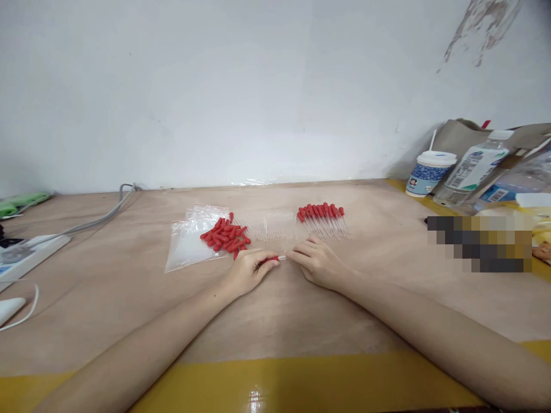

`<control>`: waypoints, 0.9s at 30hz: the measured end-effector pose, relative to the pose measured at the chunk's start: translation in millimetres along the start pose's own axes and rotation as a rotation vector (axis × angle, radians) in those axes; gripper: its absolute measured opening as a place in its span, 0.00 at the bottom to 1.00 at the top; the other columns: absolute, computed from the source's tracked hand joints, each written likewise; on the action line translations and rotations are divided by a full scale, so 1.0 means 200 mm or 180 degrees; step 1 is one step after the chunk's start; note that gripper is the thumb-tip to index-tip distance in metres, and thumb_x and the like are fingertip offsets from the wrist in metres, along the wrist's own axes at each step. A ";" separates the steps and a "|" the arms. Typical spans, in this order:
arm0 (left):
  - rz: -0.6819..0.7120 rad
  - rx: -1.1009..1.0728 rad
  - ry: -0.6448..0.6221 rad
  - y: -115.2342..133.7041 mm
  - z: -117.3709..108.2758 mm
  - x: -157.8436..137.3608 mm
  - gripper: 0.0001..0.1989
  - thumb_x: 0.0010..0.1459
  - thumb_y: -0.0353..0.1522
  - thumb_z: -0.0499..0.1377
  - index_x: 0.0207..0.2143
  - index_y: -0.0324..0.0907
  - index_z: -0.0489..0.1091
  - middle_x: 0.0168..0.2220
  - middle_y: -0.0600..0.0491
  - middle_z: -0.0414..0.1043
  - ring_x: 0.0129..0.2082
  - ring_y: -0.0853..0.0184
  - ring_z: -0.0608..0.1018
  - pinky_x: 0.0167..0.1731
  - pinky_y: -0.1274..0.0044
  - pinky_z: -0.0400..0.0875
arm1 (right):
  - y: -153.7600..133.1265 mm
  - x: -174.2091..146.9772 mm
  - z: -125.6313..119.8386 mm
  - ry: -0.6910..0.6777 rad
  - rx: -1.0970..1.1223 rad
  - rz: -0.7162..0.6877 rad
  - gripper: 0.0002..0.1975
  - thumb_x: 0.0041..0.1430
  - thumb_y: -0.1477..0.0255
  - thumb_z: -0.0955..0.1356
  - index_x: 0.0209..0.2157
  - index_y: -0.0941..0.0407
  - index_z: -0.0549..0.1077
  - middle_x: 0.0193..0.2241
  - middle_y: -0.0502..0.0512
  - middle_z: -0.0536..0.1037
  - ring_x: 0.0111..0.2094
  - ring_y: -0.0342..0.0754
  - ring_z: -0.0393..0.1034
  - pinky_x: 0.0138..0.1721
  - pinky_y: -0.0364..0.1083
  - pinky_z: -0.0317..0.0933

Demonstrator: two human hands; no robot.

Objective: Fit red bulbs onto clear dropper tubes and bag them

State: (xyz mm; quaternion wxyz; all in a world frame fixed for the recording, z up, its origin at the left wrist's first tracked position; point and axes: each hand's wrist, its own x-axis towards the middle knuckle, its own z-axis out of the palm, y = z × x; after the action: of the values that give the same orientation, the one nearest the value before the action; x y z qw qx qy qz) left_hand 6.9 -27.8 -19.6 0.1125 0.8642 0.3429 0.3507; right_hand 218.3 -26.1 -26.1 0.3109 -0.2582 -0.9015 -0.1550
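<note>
Forearms [172, 338] converge, left fingers [261, 254] pinching a red bulb [274, 258], right fingers [299, 256] a glass tube [282, 257].

left hand [249, 268]: curled, pinching | right hand [316, 261]: palm down, curled | forearms [172, 321]: bare, angled inward

Near the middle of the tabletop [275, 321], the left hand [248, 269] pinches a red bulb [272, 260] and the right hand [317, 263] holds the clear tube [282, 257] running from it. Toward the tabletop's back edge, a heap of spare bulbs [226, 234] partly covers plastic bags [189, 246], with loose tubes [278, 226] beside it, then a row of red-topped droppers [323, 213]. Near the back right corner stand a paper cup [429, 172] and a bottle [477, 166]
</note>
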 end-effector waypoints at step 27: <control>0.0060 -0.0107 -0.0223 0.00 0.00 0.01 0.07 0.56 0.32 0.55 0.35 0.40 0.73 0.29 0.52 0.76 0.27 0.69 0.76 0.28 0.79 0.67 | -0.02 0.00 0.03 0.0051 0.0474 0.0369 0.14 0.62 0.72 0.57 0.28 0.58 0.70 0.21 0.52 0.70 0.24 0.43 0.61 0.30 0.44 0.53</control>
State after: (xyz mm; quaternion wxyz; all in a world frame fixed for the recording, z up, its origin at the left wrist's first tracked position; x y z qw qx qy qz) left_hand 7.7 -26.6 -17.7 0.1356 0.8771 0.3247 0.3269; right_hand 213.8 -26.6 -31.6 0.3449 -0.2848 -0.8915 -0.0714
